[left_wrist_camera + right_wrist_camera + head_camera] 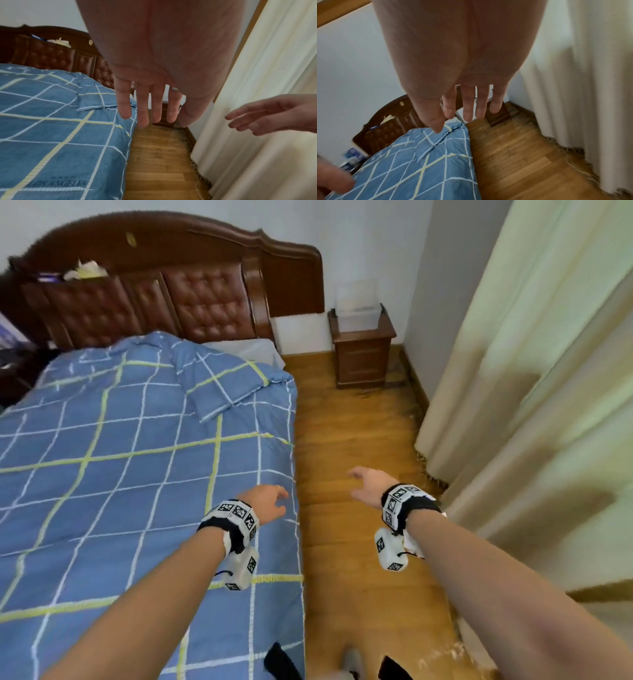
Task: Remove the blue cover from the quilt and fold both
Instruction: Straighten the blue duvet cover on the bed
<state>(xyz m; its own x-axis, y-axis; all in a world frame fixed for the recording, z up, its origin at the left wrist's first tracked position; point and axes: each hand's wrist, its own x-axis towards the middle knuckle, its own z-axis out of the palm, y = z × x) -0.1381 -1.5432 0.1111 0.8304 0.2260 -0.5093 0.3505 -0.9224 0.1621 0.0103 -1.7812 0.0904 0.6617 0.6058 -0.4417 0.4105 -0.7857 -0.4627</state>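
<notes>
A blue cover (130, 446) with white and yellow grid lines wraps the quilt and lies spread over the bed; its top corner (226, 385) is folded back near the headboard. The same cover (56, 121) fills the left of the left wrist view and shows again (423, 159) in the right wrist view. My left hand (270, 501) hovers over the bed's right edge with straight fingers (144, 112), holding nothing. My right hand (366, 486) is out over the wooden floor, fingers (467, 108) extended, holding nothing. The quilt inside is hidden.
A dark wooden headboard (171, 289) with padded panels stands at the far end. A wooden nightstand (363, 350) sits in the corner. Cream curtains (531, 392) hang along the right. A strip of wooden floor (352, 446) runs between bed and curtains.
</notes>
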